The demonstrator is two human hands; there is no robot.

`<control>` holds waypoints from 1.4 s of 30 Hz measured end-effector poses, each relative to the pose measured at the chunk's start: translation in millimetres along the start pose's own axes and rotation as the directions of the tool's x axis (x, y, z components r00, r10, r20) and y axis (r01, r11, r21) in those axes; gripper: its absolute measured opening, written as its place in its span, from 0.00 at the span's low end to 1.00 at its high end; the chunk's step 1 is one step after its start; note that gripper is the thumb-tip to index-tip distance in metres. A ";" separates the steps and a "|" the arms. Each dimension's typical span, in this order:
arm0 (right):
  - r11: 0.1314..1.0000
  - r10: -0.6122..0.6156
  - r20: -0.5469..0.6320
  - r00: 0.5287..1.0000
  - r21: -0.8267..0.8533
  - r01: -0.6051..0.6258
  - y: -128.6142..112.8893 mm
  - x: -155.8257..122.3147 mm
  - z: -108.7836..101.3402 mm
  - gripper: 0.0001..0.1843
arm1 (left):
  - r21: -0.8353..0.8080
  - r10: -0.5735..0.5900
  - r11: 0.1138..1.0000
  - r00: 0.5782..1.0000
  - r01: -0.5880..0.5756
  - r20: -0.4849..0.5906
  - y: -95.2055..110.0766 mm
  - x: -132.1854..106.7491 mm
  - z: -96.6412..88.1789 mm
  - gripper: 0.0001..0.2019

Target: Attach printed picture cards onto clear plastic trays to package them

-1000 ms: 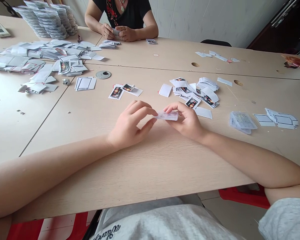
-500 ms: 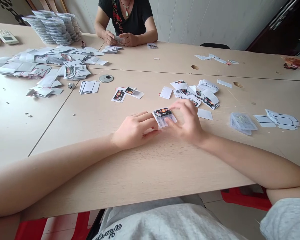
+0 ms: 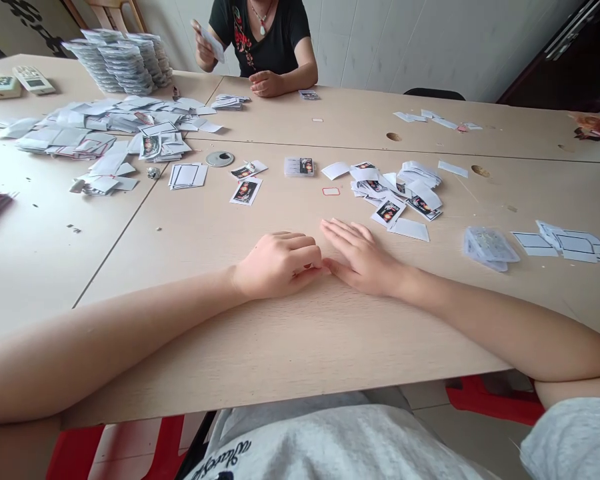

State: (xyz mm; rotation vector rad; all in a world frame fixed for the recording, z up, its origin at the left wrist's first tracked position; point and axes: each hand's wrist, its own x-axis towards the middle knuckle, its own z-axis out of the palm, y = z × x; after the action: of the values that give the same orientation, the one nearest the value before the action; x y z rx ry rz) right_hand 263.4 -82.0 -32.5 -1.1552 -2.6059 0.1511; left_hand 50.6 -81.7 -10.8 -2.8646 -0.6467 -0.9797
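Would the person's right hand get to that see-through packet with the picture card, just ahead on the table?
Probably yes. The right hand lies open and empty on the table, and only a small flat red-outlined label lies near its path to the packet, blocking nothing.

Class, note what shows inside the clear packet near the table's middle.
A dark printed picture card shows at one end of the clear packet; what lies under that card is hidden.
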 end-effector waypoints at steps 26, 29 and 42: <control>0.923 0.384 0.029 0.923 0.003 -0.384 55.7 208.3 27.8 0.30 | -0.073 -0.075 0.994 0.985 0.087 0.156 -1.6 -2.8 3.4 0.08; 0.925 0.379 0.016 0.925 -0.002 -0.379 48.3 203.3 25.2 0.29 | -0.119 -0.085 0.987 0.984 0.105 0.160 -2.3 -4.1 1.6 0.07; 0.993 -0.074 -0.013 0.997 0.087 0.075 30.8 26.1 2.7 0.28 | -0.487 -0.711 0.664 0.681 0.568 -0.176 -69.5 9.2 -45.4 0.11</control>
State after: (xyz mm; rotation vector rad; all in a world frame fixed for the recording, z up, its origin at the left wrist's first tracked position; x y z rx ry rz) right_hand 267.8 -41.9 -35.9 -1.0250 -2.6018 0.2412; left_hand 3.1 -22.8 24.7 -2.6211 -1.6815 -1.8622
